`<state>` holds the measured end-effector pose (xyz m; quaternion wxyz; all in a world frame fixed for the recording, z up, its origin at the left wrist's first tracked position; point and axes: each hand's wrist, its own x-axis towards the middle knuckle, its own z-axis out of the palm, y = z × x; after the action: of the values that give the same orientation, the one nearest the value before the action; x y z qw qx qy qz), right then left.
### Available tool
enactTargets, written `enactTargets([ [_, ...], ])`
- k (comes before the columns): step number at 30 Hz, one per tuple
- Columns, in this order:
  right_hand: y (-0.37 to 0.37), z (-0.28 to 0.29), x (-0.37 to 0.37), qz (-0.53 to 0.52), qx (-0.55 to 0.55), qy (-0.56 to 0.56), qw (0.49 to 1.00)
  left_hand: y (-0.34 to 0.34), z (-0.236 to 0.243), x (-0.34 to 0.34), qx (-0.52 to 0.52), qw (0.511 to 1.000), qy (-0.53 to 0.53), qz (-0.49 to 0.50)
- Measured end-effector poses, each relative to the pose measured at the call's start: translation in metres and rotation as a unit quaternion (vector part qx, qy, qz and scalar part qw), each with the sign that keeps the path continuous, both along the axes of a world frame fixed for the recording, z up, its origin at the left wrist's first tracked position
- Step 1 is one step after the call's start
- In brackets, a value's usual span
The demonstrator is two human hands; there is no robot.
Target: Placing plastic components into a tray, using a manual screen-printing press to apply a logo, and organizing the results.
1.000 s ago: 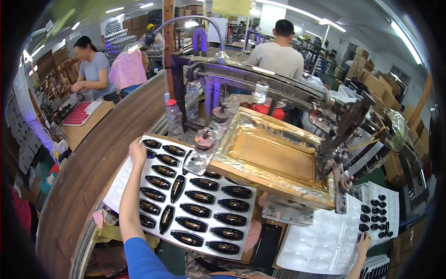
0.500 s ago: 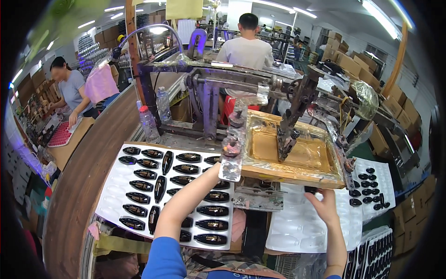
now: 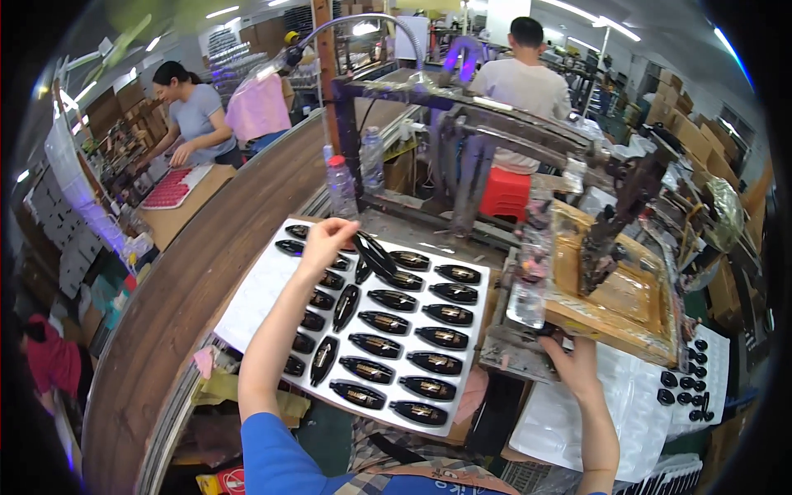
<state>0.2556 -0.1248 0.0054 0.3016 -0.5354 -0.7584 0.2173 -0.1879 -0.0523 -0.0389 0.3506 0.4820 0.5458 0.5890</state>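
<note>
My left hand (image 3: 332,241) is closed in a pinch on the end of a glossy black oval piece (image 3: 374,254), held tilted above a white tray (image 3: 247,318). Rows of similar black pieces with gold print lie in that tray, some turned lengthwise. Toward the right, my right hand (image 3: 575,360) reaches under the near edge of a wooden screen frame (image 3: 606,326) on a printing press. Its thumb and fingers close on a small black piece (image 3: 548,329), mostly hidden by the frame, above the metal fixture (image 3: 516,356).
A white moulded sheet (image 3: 590,412) lies below my right forearm, with small black pieces (image 3: 685,384) beside it. Plastic bottles (image 3: 340,188) stand behind the tray. A curved wooden table edge (image 3: 190,330) runs along the left. Two people work farther off, one near a red stool (image 3: 505,194).
My left hand has come out from beside the press and now lifts a black piece over the tray. My right hand has moved toward the fixture. The view has swung left.
</note>
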Motion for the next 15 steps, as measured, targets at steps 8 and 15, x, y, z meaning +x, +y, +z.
enactTargets([
  [8, 0.005, -0.066, 0.191, -0.281, 0.057, -0.034, 0.957, -0.04, -0.041, -0.156, -0.112, 0.944, 0.137, 0.277],
  [15, -0.017, -0.13, 0.402, -0.462, 0.025, -0.29, 0.838, -0.043, -0.07, -0.195, -0.241, 0.882, 0.188, 0.358],
])
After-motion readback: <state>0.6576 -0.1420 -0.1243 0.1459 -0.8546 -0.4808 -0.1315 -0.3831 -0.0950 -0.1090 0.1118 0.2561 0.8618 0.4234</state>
